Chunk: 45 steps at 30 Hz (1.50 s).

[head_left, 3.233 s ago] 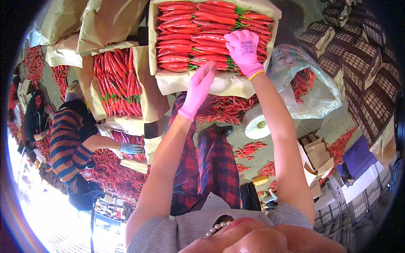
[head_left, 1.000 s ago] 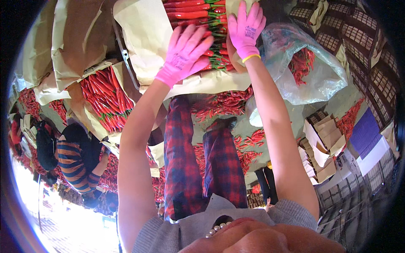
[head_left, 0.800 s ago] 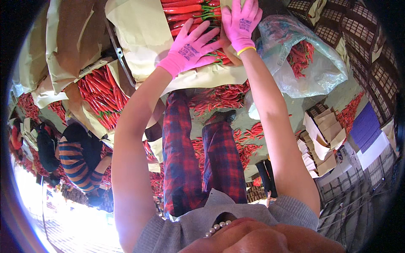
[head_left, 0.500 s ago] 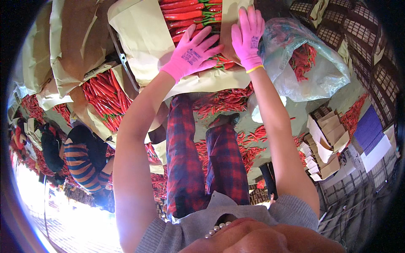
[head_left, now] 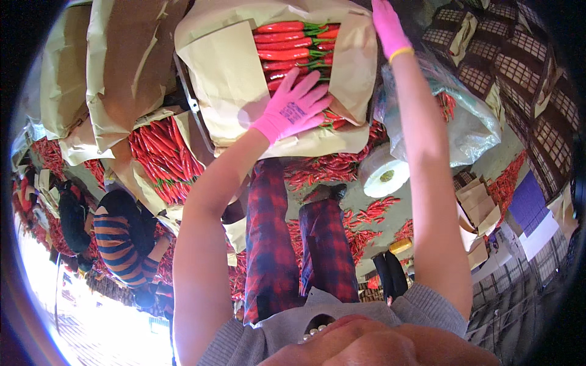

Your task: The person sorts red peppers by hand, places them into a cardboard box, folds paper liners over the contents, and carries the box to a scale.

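A paper-lined box (head_left: 223,73) lies in front of me, its tan paper folded in from the sides. Red chili peppers (head_left: 284,46) with green stems show in rows through the gap. My left hand (head_left: 295,108), in a pink glove, rests with fingers spread on the near peppers and the paper beside them. My right hand (head_left: 390,30), also pink-gloved, is just past the box's right edge near the top of the view. Its fingertips are cut off, so its grip cannot be made out.
A clear plastic bag (head_left: 470,131) with red peppers stands right of the box. A white roll (head_left: 384,174) lies below it. Another paper-lined box of peppers (head_left: 163,152) is at the left, near a person in a striped top (head_left: 119,241). Loose peppers (head_left: 329,161) cover the floor.
My right hand has left the right paper flap and moved outward, past the box's edge. My left hand stays spread on the peppers. The view has shifted, showing more of the white roll.
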Each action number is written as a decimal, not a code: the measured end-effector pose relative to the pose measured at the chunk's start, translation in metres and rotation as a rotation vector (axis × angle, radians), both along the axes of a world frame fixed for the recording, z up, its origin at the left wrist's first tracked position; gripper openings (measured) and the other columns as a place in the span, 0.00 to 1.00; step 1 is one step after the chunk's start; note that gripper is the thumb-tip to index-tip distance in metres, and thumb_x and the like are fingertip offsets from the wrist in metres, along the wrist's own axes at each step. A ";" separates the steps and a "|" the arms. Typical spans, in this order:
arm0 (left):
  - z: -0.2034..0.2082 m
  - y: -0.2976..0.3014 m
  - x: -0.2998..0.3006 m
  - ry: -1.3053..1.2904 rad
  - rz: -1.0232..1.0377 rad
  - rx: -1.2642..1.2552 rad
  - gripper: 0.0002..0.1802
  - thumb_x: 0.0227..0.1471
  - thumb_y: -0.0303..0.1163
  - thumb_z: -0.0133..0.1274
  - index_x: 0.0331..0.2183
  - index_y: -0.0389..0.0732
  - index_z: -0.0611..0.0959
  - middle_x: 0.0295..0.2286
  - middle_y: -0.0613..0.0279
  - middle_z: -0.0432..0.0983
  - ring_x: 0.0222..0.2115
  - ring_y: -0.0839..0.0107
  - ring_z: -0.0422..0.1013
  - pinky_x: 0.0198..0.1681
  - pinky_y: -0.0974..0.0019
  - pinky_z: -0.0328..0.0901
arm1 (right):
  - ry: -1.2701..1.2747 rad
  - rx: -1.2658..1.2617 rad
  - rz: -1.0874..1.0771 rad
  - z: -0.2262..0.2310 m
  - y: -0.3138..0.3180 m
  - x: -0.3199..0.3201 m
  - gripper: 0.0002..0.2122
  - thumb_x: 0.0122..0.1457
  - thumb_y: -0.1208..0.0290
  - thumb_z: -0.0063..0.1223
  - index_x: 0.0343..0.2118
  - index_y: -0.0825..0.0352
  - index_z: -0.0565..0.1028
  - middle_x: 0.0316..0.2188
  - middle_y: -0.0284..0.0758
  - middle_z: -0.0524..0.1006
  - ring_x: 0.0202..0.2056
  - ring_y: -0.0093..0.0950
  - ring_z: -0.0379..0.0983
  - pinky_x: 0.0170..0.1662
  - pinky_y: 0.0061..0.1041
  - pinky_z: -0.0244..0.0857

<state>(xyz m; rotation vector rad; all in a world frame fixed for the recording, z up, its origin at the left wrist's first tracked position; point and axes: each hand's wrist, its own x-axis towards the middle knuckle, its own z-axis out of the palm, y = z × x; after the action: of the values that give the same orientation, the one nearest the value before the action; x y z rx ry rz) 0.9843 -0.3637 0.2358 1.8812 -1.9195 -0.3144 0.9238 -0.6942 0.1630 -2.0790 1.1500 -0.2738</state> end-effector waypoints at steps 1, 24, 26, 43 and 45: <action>0.000 0.000 0.001 0.012 0.006 -0.008 0.23 0.47 0.50 0.53 0.46 0.55 0.79 0.48 0.68 0.72 0.57 0.59 0.60 0.62 0.37 0.48 | -0.214 0.650 -0.107 0.008 -0.012 0.016 0.22 0.64 0.55 0.50 0.51 0.70 0.73 0.46 0.38 0.76 0.49 0.28 0.70 0.52 0.30 0.62; -0.020 0.010 -0.014 -0.056 0.028 0.139 0.21 0.51 0.54 0.49 0.45 0.60 0.80 0.47 0.70 0.72 0.53 0.64 0.64 0.61 0.41 0.48 | 0.059 -0.348 0.938 0.089 0.095 -0.125 0.08 0.47 0.74 0.52 0.32 0.61 0.77 0.45 0.34 0.77 0.52 0.39 0.69 0.57 0.41 0.61; -0.016 0.010 -0.012 -0.062 0.014 0.173 0.21 0.52 0.55 0.47 0.46 0.61 0.80 0.48 0.70 0.72 0.54 0.65 0.64 0.61 0.41 0.48 | 0.105 -0.381 0.931 0.079 0.104 -0.121 0.09 0.47 0.74 0.52 0.34 0.62 0.77 0.46 0.35 0.76 0.54 0.39 0.68 0.58 0.41 0.60; 0.012 0.109 0.130 -0.168 0.520 -0.082 0.24 0.51 0.41 0.54 0.47 0.38 0.77 0.48 0.49 0.73 0.50 0.48 0.68 0.55 0.51 0.62 | -0.010 0.511 0.783 0.244 0.143 0.059 0.25 0.56 0.73 0.53 0.59 0.68 0.67 0.50 0.42 0.74 0.49 0.31 0.71 0.53 0.27 0.64; 0.007 0.080 0.119 -0.113 0.565 -0.127 0.26 0.51 0.47 0.54 0.47 0.40 0.77 0.47 0.49 0.73 0.50 0.49 0.68 0.55 0.49 0.60 | -0.151 0.273 0.796 0.231 0.136 0.080 0.22 0.55 0.76 0.51 0.55 0.68 0.71 0.43 0.43 0.78 0.40 0.28 0.76 0.46 0.28 0.69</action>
<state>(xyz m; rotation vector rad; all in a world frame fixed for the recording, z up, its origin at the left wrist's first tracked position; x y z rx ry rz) 1.1037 -0.2840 0.2432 2.2832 -1.3473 0.0900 1.0039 -0.5579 0.3937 -2.0493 0.1978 0.1062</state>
